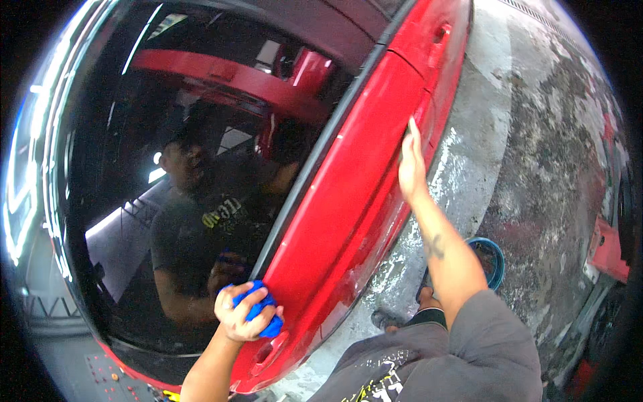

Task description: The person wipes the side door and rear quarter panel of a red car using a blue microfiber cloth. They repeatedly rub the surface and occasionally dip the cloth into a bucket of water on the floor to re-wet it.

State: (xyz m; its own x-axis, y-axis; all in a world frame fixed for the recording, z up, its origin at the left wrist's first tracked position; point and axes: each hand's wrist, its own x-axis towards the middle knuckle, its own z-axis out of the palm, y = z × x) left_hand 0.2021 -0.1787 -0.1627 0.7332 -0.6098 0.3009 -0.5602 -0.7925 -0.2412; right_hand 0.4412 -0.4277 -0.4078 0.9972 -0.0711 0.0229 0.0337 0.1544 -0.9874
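A person's left hand (pixel 234 320) grips a crumpled blue cloth (pixel 270 327), fingers wrapped over it, at the lower edge of a dark car window (pixel 134 134), just above a red door handle (pixel 266 350). The right hand (pixel 412 164), unclenched and holding nothing, rests with fingers extended along the side of the glossy red door (pixel 328 201). A person's reflection shows in the glass. Beside the right forearm, a blue bucket (pixel 497 256) stands on the stained grey floor (pixel 542 154).
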